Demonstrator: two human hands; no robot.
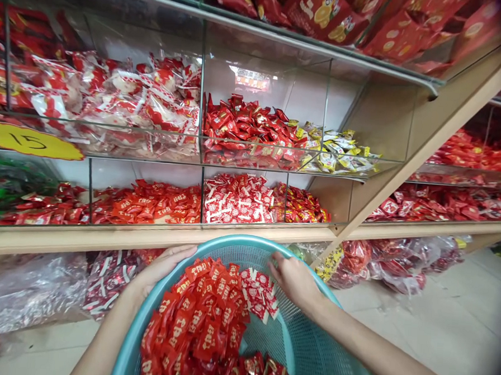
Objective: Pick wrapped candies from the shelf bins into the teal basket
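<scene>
A teal plastic basket is tilted toward me below the shelf's front edge. My left hand is closed on its left rim, the fingertips lying along the edge. Inside, my right hand has its fingers curled beside a small pile of red-and-white wrapped candies; what it holds, if anything, is hidden. A big heap of red candies with gold lettering fills the basket's left side. Dark red wrapped candies lie at the bottom, partly cut off by the frame.
Glass-divided shelves hold matching red-and-white candies, red gold-lettered candies and yellow-white packets. A yellow price tag marked 15 hangs left. A slanted wooden post stands right. Plastic bags of candy lie under the shelves.
</scene>
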